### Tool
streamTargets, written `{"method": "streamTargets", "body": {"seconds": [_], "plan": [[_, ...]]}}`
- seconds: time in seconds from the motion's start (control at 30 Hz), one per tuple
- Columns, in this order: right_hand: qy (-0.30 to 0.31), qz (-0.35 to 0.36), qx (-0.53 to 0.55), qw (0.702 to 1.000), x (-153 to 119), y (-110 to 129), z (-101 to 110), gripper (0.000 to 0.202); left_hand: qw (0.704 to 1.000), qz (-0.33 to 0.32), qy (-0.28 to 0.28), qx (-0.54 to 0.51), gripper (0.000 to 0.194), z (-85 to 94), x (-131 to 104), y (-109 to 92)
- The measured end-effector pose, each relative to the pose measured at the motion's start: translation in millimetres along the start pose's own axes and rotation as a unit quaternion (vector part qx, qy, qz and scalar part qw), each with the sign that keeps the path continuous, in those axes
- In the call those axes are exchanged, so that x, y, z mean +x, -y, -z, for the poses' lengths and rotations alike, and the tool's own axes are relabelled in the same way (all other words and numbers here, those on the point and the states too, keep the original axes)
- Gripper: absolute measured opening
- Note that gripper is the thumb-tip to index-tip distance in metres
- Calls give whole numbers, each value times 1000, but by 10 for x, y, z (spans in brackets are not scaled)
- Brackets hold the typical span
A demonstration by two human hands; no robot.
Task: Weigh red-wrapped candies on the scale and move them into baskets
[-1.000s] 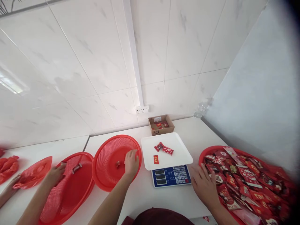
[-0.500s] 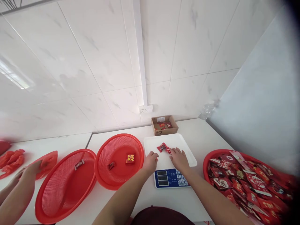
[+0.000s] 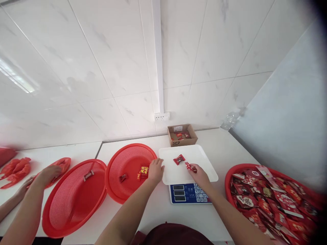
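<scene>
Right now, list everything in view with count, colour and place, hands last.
Electronic scale: 1, blue and white, centre
Wrapped sweet: 1, dark red, on its tray
Cardboard box: 1, brown, behind scale, red sweets inside
Mesh baskets: 2, red, left, some sweets inside
Heaped basket: 1, red, right, sweets uncountable
Plastic bags: at least 2, red, far left
Clear plastic item: 1, corner
Socket: 1, white, tiled wall
Tabletops: 2, white, underneath
Co-worker's hands: 2, far left
Left hand: 1, between basket and tray
Right hand: 1, over tray, holding red-white sweet
</scene>
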State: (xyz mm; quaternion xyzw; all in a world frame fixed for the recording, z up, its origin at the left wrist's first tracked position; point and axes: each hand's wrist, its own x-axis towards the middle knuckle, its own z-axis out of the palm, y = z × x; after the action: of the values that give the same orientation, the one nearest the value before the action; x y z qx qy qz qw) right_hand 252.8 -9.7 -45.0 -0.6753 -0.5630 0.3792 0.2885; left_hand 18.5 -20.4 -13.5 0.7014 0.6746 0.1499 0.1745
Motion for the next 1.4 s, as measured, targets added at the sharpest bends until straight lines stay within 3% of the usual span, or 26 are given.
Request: {"method": "streamTargets", "body": {"seconds": [0.1, 0.17, 0.3, 0.4, 0.5, 0.63, 0.7, 0.8, 0.87, 0.97, 1.1, 1.17, 1.2, 1.27, 1.33, 1.4], "plan": [[9, -34, 49, 998, -96, 31, -25, 41, 993, -90, 77, -20, 46, -243, 294, -407], [14, -56, 99, 993, -183, 21, -6, 43, 985, -120, 118, -29, 43, -365, 432, -592], [13, -97, 165, 982, -326, -54, 105, 40, 987, -103, 112, -45, 31, -448, 488, -662], [24, -119, 181, 976, -377, -45, 146, 39, 992, -81, 64, -71, 32, -350, 340, -515], [62, -135, 209, 966, -403, 129, 47, 37, 994, -49, 1, -96, 37, -143, 73, -245], [159, -116, 259, 946, -483, 593, -272, 36, 983, 89, -103, -120, 34, 122, -376, 205], [196, -99, 296, 930, -552, 846, -434, 41, 983, 124, -88, -102, 46, 184, -602, 406], [248, -58, 340, 905, -637, 1106, -586, 53, 994, 94, 5, -51, 67, 186, -878, 628], [270, -21, 330, 904, -652, 1141, -593, 57, 995, 83, 56, -8, 63, 156, -982, 726], [217, 28, 227, 949, -634, 970, -419, 58, 991, 95, 96, -2, 43, 120, -992, 811], [30, 82, 49, 995, -663, 451, 157, 48, 992, 106, 64, 28, 37, 160, -802, 843], [-93, 82, -65, 990, -743, 129, 538, 44, 993, 105, 35, 37, 40, 200, -681, 831], [-124, 67, -86, 986, -805, -38, 729, 43, 995, 96, 14, 39, 41, 214, -628, 812], [-162, 33, -108, 980, -965, -373, 1070, 44, 997, 54, -33, 33, 42, 217, -558, 738], [-206, -60, -180, 960, -1150, -685, 1305, 48, 998, 5, -66, 3, 44, 177, -550, 604], [-190, -153, -248, 937, -1312, -945, 1415, 58, 997, -31, -59, -48, 43, 104, -601, 419]]}}
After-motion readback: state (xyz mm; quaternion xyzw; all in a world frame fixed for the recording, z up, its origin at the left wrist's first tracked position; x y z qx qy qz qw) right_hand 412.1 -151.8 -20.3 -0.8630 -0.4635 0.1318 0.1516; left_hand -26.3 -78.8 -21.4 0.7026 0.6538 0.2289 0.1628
